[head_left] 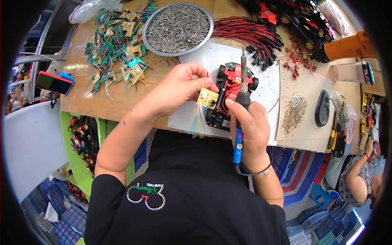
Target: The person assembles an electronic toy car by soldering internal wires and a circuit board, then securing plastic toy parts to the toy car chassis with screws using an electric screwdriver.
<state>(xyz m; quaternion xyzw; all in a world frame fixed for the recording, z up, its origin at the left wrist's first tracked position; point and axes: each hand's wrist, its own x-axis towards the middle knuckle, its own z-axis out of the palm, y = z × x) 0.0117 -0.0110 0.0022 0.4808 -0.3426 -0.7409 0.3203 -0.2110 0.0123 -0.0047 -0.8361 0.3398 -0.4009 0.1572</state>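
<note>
My left hand is closed, its thumb and fingers pinching a small yellow circuit board at its upper edge. Thin loose wires trail down from the board. In my right hand is a soldering iron with a blue handle, its metal tip pointing up and away from me. Between and beyond both hands lies a red and black toy car chassis, with wheels and a spring showing. The iron's shaft and my fingers cover part of its right side.
A metal bowl of screws stands behind a white board. Tangled circuit boards lie at left, red-black wires at back. Right are an orange heat gun, a clear jar and a black iron stand. Another person sits far right.
</note>
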